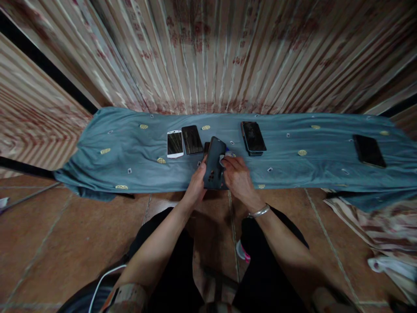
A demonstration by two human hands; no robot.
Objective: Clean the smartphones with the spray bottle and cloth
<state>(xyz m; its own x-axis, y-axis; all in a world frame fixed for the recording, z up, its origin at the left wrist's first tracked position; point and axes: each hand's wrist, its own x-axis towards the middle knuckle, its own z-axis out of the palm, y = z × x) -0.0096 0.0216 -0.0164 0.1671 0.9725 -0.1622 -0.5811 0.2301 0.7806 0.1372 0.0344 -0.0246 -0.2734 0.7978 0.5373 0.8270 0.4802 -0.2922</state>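
My left hand [196, 179] is closed around the lower left side of a dark smartphone [213, 161]. The phone is tilted, and its camera dots show near the lower end. Against its right edge, my right hand [237, 176] pinches a small pale wipe [222, 160]; whether it is cloth or paper I cannot tell. Left of the hands, a white phone [175, 144] and a black phone [192, 140] lie side by side. Another dark item behind the held phone is mostly hidden. To the right lies a stack of phones [253, 137], with a black screen on top.
A blue-green patterned cloth [286, 169] covers the long narrow bench. Far right on it lies one more black phone [369, 151]. A striped curtain [208, 56] hangs right behind the bench. My knees are below its front edge, over a tiled floor [97, 226].
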